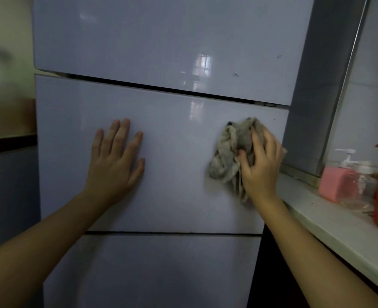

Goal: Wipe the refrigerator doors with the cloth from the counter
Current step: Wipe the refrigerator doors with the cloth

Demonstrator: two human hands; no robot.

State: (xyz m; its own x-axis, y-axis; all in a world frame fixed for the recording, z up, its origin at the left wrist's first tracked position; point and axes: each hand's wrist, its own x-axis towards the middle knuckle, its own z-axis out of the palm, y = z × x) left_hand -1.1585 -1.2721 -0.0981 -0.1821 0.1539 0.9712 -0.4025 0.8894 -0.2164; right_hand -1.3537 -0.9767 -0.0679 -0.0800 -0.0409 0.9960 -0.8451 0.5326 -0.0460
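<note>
Forearms nearest, both reaching up to the middle door [172,165]. Left hand [114,161] flat on it, fingers spread, holding nothing. Right hand [260,161] has its grip closed on the bunched cloth [230,152], pressed at the door's right edge. Unwiped panel runs leftward; next stroke likely goes left. Worktop [330,221] right; upper door [161,41] farthest.

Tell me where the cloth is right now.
The cloth is bunched in the right hand, pressed against the right part of the middle refrigerator door, near the counter.
</note>
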